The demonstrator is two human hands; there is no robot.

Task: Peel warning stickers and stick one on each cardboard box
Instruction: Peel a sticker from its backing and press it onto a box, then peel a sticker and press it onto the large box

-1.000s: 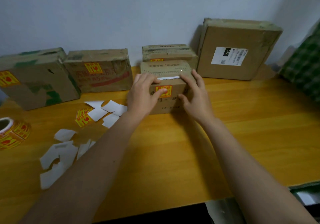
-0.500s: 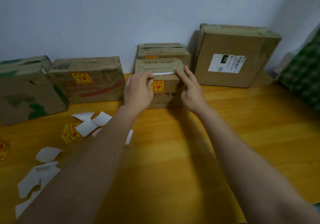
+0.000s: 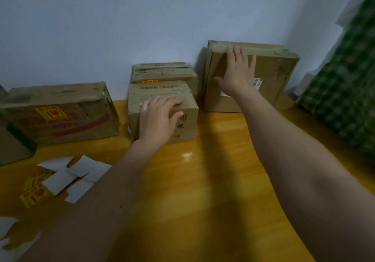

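L hand [image 3: 157, 117] lies flat on small box [image 3: 188, 123] at worktop [image 3: 203, 190] back edge, gripping nothing. R hand [image 3: 238, 73], grip spread open, presses the unlabelled large box [image 3: 276, 79] at back-right corner. Risk: box tips fwd if pulled by top; spare stickers [image 3: 34, 188] sit front-left.

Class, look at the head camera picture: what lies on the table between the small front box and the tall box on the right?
Nothing lies there: only a bare strip of table separates the small front box from the tall box.
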